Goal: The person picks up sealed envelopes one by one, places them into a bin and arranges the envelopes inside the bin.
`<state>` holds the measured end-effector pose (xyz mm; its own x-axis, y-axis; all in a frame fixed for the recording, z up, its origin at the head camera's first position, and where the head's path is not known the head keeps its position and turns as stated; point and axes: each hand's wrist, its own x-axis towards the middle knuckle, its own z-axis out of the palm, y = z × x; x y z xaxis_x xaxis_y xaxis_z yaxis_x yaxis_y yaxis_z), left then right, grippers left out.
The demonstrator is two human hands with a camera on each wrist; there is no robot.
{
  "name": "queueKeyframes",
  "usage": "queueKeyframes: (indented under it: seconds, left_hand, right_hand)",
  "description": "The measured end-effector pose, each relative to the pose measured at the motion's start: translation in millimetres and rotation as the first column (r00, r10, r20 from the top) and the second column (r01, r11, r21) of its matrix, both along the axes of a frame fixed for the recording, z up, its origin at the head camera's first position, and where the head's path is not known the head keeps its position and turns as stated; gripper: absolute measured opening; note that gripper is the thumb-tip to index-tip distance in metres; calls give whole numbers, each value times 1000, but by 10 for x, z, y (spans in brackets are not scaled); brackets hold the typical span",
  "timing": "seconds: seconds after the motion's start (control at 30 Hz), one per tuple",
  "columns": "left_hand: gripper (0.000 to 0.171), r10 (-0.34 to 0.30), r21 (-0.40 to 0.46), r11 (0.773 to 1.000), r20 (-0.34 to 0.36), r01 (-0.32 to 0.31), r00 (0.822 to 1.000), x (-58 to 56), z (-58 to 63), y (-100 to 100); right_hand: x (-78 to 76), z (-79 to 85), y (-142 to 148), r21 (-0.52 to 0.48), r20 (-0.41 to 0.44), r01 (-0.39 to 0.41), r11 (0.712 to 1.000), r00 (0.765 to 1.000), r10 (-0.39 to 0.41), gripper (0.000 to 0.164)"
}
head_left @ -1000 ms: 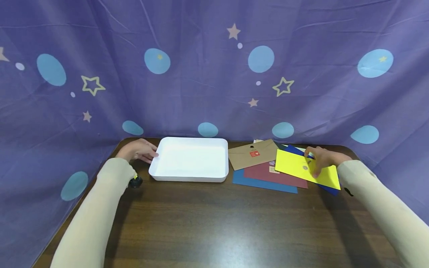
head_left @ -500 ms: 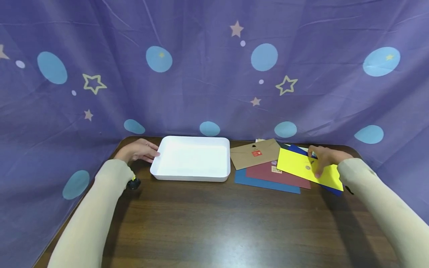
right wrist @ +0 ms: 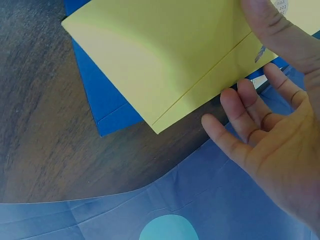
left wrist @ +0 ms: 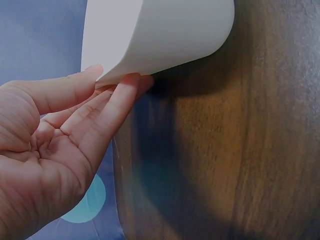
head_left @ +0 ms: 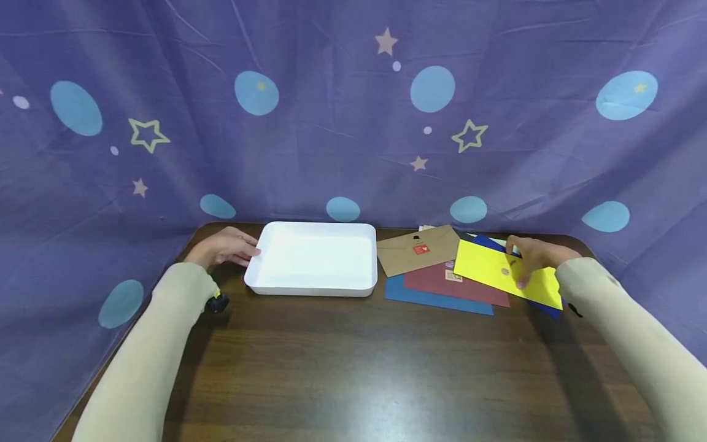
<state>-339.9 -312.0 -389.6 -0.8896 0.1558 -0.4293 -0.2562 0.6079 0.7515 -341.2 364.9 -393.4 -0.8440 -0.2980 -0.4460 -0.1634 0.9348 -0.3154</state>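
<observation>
White and shallow, a tray [head_left: 315, 258] stands near the far edge of the wood-grained table [head_left: 331, 356], where my left hand [head_left: 222, 247] pinches its left rim, thumb over it and fingers outside. My right hand [head_left: 534, 256] spans the yellow envelope [head_left: 486, 267], thumb above its face, fingertips along the far edge; I cannot tell whether it grips. That envelope lies to the right of the tray, across a dark blue one [right wrist: 102, 105]. Beside it, a brown envelope [head_left: 400, 258] overlaps a maroon one [head_left: 475, 291], itself on a lighter blue one [head_left: 420, 298].
</observation>
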Motion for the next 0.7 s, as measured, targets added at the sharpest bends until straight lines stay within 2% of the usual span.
queueKeyframes:
  seconds: [0.7]
  left_hand:
    - [53, 19, -9, 1000, -4, -20, 1000, -8, 1, 11]
  right_hand:
    - [-30, -4, -26, 39, 53, 72, 997, 996, -74, 89]
